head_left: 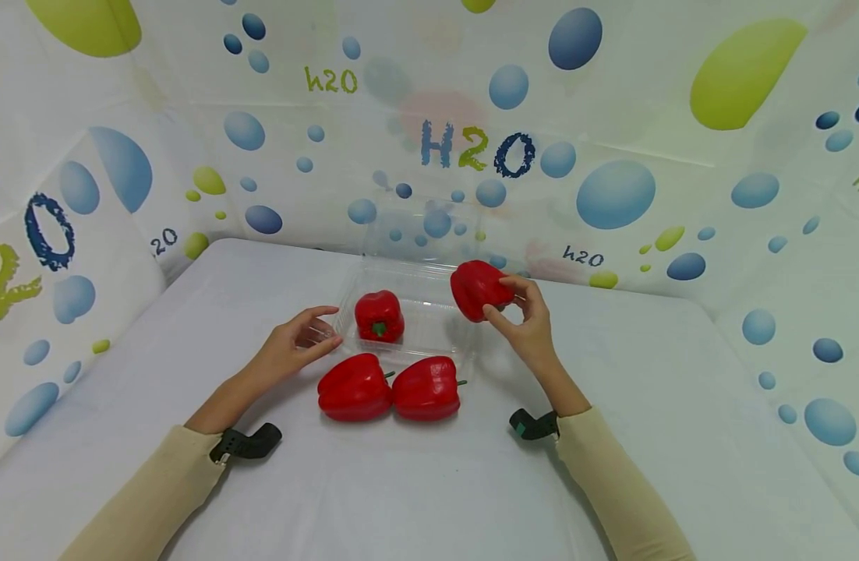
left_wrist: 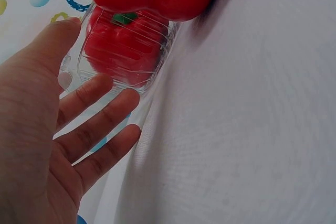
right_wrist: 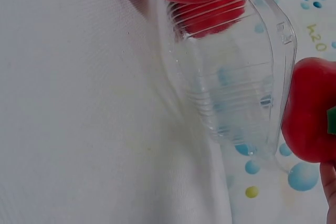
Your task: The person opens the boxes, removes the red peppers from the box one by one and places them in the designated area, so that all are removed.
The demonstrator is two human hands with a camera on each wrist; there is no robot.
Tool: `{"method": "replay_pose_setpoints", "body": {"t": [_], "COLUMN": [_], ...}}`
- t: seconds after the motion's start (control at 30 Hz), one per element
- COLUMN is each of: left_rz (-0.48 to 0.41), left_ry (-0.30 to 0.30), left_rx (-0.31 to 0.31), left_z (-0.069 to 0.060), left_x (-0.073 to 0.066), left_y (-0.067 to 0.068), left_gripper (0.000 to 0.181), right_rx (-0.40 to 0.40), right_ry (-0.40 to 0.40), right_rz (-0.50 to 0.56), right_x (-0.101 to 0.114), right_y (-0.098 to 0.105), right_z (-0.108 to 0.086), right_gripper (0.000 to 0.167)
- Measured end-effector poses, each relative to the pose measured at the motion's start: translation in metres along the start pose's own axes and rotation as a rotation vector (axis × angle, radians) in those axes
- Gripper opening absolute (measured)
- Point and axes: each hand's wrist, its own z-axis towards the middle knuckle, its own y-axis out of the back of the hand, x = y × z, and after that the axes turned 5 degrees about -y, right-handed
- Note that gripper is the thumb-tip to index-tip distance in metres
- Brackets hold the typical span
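From where I stand, the right hand (head_left: 533, 321) pinches a red pepper (head_left: 475, 290) between thumb and fingers, in the air at the right edge of the clear box (head_left: 429, 329). This box, its lid raised, is near the far edge of the table (head_left: 633, 382). A second pepper (head_left: 380, 312) sits inside, toward the left edge. The left hand (head_left: 289, 348) has its fingers spread wide near the box's front left corner; whether they touch it, I cannot tell. Two other peppers (head_left: 426, 389) lie side by side along the box's front edge
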Motion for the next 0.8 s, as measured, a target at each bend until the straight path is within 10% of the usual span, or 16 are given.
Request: {"method": "replay_pose_setpoints", "body": {"t": [0.8], "left_rz": [-0.004], "left_ry": [-0.002], "left_rx": [0.005], "left_z": [0.000], "left_x": [0.002], "left_y": [0.000], "left_gripper": [0.054], "right_rx": [-0.042], "right_ry": [-0.044], "right_rz": [0.002], "right_x": [-0.011], "right_y": [0.010], "right_z": [0.001], "right_gripper": [0.052]}}
